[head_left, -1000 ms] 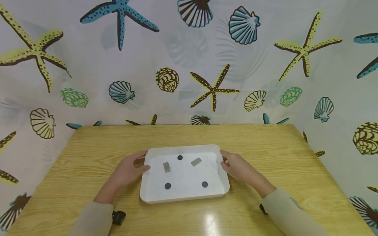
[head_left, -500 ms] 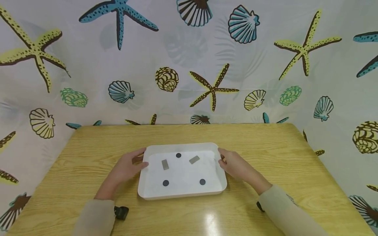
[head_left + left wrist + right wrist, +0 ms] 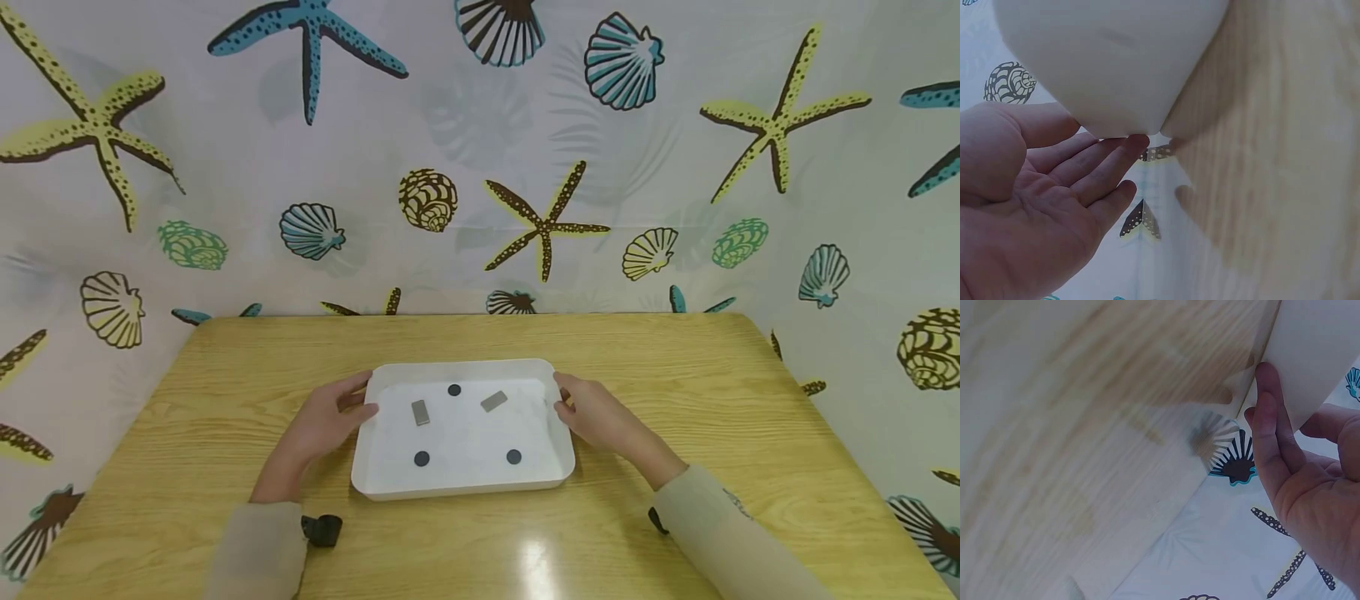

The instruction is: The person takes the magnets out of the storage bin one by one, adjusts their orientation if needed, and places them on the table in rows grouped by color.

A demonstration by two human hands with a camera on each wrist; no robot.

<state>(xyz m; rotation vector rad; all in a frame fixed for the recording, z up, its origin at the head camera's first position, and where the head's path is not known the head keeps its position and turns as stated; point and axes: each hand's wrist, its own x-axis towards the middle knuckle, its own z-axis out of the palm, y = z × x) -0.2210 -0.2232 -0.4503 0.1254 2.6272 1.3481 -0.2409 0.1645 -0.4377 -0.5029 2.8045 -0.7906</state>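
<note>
A shallow white rectangular tray [image 3: 465, 483] is held at both short ends over the wooden table. Inside it lie several small items: dark round discs [image 3: 422, 459] and two small grey rectangular pieces [image 3: 494, 402]. My left hand [image 3: 324, 421] grips the left end, its thumb at the rim. In the left wrist view, its fingers [image 3: 1107, 165] reach under the tray's outer wall [image 3: 1116, 69]. At the opposite end my right hand [image 3: 597, 417] pinches the rim, with fingers [image 3: 1267, 415] against the outside in the right wrist view. Whether the tray touches the table, I cannot tell.
The wooden table [image 3: 675, 383] extends around the tray on all sides. A white cloth [image 3: 480, 275] printed with starfish and shells hangs behind the table and along its sides. Dark straps [image 3: 322, 530] show at the wrists.
The tray has shifted slightly away from the person and a little left, with both hands moving along and keeping their hold. The small items keep their arrangement inside.
</note>
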